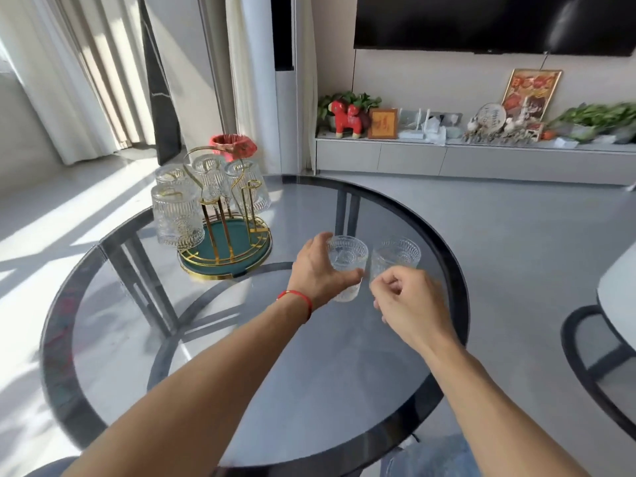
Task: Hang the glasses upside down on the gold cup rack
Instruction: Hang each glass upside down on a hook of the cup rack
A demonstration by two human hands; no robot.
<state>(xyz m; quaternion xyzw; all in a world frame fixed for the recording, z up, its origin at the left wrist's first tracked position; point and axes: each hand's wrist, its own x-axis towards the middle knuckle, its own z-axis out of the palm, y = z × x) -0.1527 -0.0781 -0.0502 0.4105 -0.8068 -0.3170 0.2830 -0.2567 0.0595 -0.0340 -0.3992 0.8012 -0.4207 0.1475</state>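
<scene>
Tabletop (pixel 241 390): round, dark glass; it holds the rack and two loose glasses.
Gold cup rack (pixel 225 235): stands on a green tray at the far left of the tabletop. Four glasses already hang on it upside down, I think so water can drip onto the tray. At least one gold hook near the front looks free.
Left hand (pixel 318 270): wrapped around the left glass (pixel 346 266), gripping its side. The glass is upright, so it will need turning over before it hangs.
Right hand (pixel 409 304): fingers loosely curled, holding nothing. It sits just in front of the right glass (pixel 395 256), likely ready to take it next.
Red string (pixel 297 299): tied around the left wrist.
</scene>
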